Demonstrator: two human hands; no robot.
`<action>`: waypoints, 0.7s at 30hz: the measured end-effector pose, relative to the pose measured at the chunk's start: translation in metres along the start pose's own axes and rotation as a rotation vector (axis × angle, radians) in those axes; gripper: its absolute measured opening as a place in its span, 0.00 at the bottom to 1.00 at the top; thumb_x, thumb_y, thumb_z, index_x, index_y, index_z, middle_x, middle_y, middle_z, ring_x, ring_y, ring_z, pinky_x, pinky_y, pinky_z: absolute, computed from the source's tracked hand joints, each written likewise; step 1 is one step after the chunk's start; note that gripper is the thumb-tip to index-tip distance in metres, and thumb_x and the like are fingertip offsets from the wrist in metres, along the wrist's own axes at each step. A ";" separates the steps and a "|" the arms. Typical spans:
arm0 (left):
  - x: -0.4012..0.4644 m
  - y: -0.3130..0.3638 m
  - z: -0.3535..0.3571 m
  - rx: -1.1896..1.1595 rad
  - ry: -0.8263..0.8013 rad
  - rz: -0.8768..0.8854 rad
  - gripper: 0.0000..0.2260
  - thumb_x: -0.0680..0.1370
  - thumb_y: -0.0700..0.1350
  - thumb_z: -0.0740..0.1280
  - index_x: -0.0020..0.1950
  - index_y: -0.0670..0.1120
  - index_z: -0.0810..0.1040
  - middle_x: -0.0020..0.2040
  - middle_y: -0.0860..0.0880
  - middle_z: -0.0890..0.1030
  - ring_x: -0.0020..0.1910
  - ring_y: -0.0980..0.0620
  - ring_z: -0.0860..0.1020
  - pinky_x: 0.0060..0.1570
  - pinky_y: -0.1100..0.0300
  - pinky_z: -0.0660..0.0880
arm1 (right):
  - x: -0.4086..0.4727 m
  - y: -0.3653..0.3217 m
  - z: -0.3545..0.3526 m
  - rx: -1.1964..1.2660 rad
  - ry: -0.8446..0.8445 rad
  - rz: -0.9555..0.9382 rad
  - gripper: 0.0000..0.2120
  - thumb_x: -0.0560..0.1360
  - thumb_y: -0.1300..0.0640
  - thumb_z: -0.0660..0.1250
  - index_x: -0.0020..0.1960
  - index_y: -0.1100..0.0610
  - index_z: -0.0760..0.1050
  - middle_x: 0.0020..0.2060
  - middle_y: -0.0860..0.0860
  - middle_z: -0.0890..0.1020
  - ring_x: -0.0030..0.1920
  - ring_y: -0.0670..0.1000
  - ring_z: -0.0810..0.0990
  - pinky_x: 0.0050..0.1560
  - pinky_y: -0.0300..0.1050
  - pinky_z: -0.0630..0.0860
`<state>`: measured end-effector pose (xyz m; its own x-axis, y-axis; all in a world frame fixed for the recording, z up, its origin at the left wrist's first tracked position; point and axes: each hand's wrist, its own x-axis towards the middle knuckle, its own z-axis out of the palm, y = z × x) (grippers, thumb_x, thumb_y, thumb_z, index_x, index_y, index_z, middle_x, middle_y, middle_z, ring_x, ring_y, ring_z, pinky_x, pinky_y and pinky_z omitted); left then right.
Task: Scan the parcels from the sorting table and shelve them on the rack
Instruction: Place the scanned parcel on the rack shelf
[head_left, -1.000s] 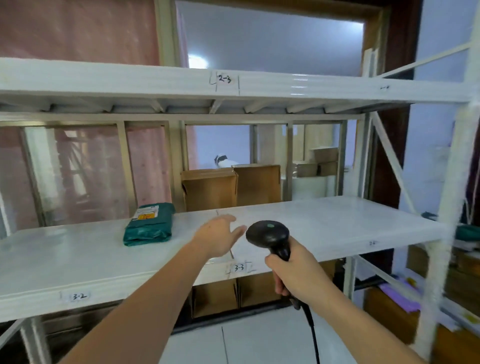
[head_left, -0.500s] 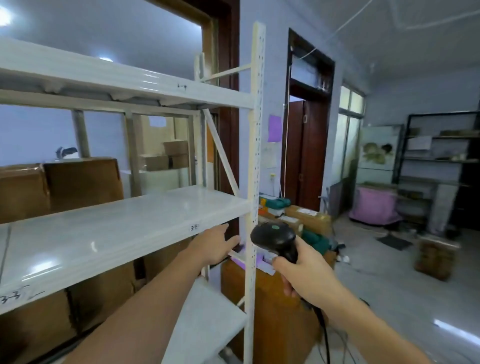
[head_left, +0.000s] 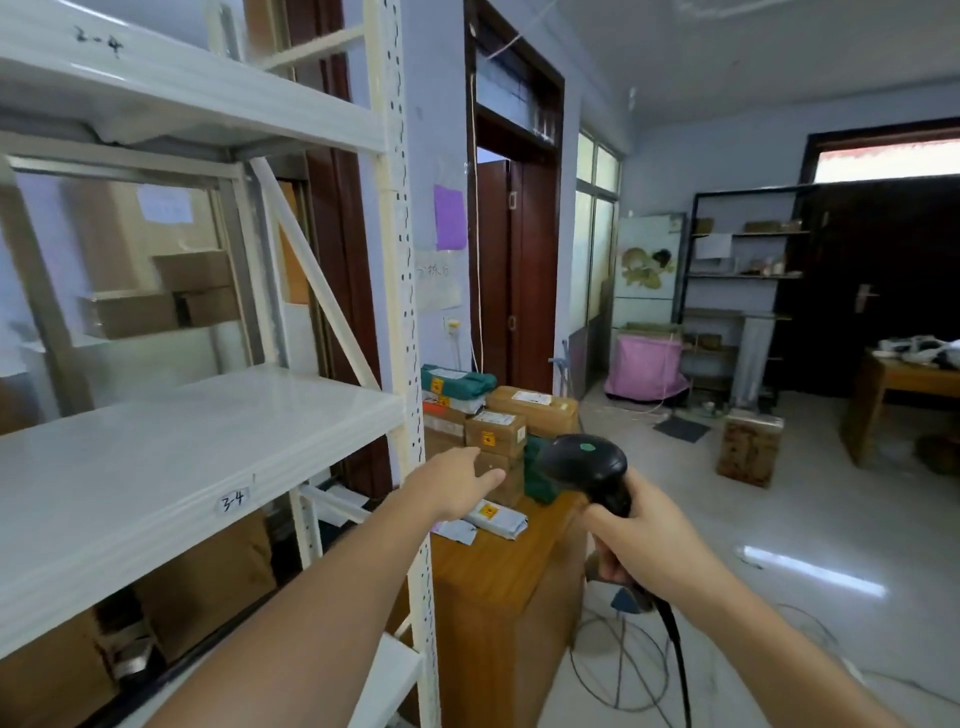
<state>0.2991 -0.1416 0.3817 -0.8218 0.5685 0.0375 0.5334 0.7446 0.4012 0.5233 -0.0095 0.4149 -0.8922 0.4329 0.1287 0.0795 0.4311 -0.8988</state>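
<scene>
A room with pale blue walls and a glossy grey floor (head_left: 779, 545) holds dark wooden doors, a black shelf unit (head_left: 737, 291) at the back and a wooden desk (head_left: 898, 389) on the right. The white metal rack (head_left: 171, 457) fills the left side; its middle shelf bears a label reading 3-4. Just right of the rack stands the wooden sorting table (head_left: 514, 582), with parcels (head_left: 498, 431) stacked at its far end: brown boxes, green bags, and a flat grey pouch nearer the front. The right hand (head_left: 644, 540) grips a black scanner (head_left: 587, 462) by the handle; the handle runs up and away, the head pointing left toward the parcels, and a cable hangs below. The left hand (head_left: 457, 483) reaches toward the boxes, fingers loose and holding nothing.
</scene>
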 end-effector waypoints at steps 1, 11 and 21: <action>0.014 -0.003 0.005 0.003 -0.009 0.005 0.32 0.85 0.65 0.58 0.86 0.51 0.60 0.85 0.48 0.62 0.82 0.44 0.64 0.79 0.44 0.65 | 0.011 0.006 0.002 0.002 0.005 0.005 0.09 0.77 0.59 0.66 0.54 0.48 0.73 0.33 0.54 0.79 0.28 0.50 0.78 0.31 0.43 0.79; 0.154 -0.029 0.076 0.058 -0.140 -0.037 0.32 0.85 0.64 0.58 0.85 0.49 0.60 0.84 0.46 0.64 0.80 0.41 0.67 0.76 0.44 0.69 | 0.137 0.076 0.003 0.033 -0.024 0.087 0.10 0.76 0.57 0.67 0.53 0.43 0.73 0.33 0.53 0.79 0.32 0.51 0.79 0.34 0.46 0.80; 0.300 -0.073 0.138 0.132 -0.178 -0.196 0.32 0.85 0.65 0.57 0.82 0.45 0.65 0.79 0.42 0.71 0.75 0.40 0.73 0.72 0.45 0.72 | 0.313 0.140 -0.003 0.029 -0.200 0.083 0.08 0.76 0.59 0.66 0.50 0.47 0.72 0.31 0.53 0.78 0.29 0.50 0.77 0.31 0.43 0.77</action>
<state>0.0413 0.0230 0.2374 -0.8699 0.4530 -0.1953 0.3989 0.8788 0.2618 0.2564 0.1886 0.3301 -0.9537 0.2992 -0.0297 0.1466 0.3766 -0.9147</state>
